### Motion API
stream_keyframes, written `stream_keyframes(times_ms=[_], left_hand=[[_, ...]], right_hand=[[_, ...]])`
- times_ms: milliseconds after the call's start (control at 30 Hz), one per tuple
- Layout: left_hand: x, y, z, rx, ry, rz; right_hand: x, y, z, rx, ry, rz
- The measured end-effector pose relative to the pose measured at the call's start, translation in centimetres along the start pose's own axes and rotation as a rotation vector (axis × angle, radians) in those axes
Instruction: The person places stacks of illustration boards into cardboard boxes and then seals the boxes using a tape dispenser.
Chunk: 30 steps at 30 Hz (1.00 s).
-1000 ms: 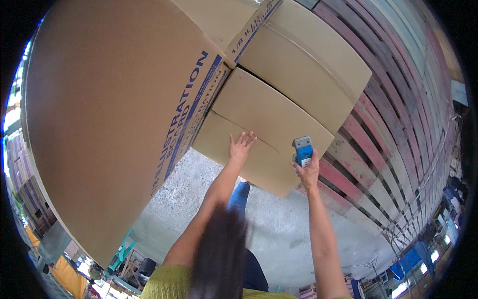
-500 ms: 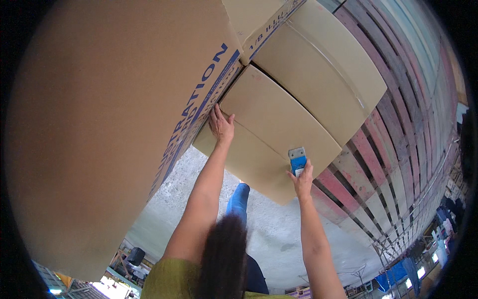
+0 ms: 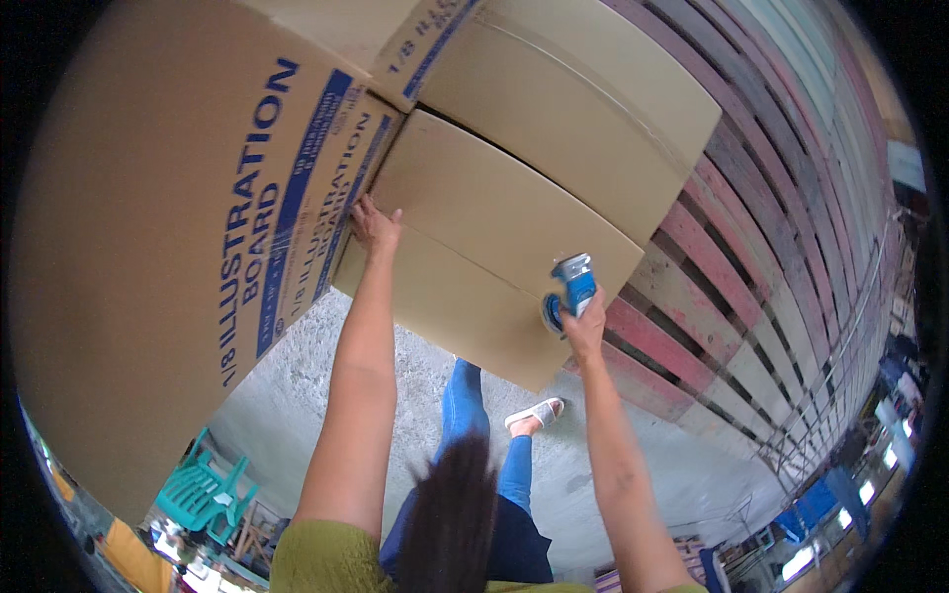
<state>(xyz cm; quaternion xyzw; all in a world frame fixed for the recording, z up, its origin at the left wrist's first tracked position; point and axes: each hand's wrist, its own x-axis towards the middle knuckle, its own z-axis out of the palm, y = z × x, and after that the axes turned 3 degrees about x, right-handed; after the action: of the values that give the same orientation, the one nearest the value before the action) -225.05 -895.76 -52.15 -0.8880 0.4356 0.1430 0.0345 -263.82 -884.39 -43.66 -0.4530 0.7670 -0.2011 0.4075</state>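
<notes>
A closed cardboard box [image 3: 484, 227] stands in front of me, its centre seam running across the top. My left hand [image 3: 377, 225] lies on the box's left end with fingers stretched out, beside the taller stack; some fingertips are hidden in the gap there. My right hand [image 3: 587, 324] grips a blue tape dispenser [image 3: 577, 282] with a metal head. The dispenser is tilted above the right part of the box, near the seam's right end. From this angle I cannot tell whether it touches the cardboard.
Tall printed cartons [image 3: 148, 217] rise close on my left. Another box [image 3: 568, 89] stands just beyond, with tape along its seam. Wooden pallets [image 3: 692, 287] with red slats lie to the right. Green plastic chairs [image 3: 203, 489] are at lower left, and my sandalled foot [image 3: 535, 415] is on the concrete floor.
The tape dispenser has turned in my right hand's grip, so its round side now shows. The view has shifted, bringing my foot and more of the left cartons into sight. My left hand stays on the box.
</notes>
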Motion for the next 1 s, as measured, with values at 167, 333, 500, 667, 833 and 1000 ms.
stream_keyframes(times_ms=[167,333,500,667,833,1000], left_hand=[[-0.5,2.3,1.1,-0.060,-0.016,0.073],[0.6,0.0,0.8,0.037,-0.035,0.068],[0.9,-0.2,1.9,-0.019,-0.068,0.085],[0.8,-0.2,2.0,0.057,-0.090,0.110],[0.2,0.3,1.2,0.142,-0.134,0.159],[1.1,-1.0,0.0,0.120,-0.049,0.204]], right_hand=[[-6.6,9.6,-1.2,1.057,0.323,0.496],[-13.7,8.3,2.5,1.512,0.453,1.408],[-15.6,12.0,7.4,1.833,0.448,1.184],[-15.5,12.3,7.8,1.875,0.628,1.224],[-15.3,11.4,4.7,1.963,0.703,1.262],[-15.0,10.1,4.3,1.852,0.605,1.237]])
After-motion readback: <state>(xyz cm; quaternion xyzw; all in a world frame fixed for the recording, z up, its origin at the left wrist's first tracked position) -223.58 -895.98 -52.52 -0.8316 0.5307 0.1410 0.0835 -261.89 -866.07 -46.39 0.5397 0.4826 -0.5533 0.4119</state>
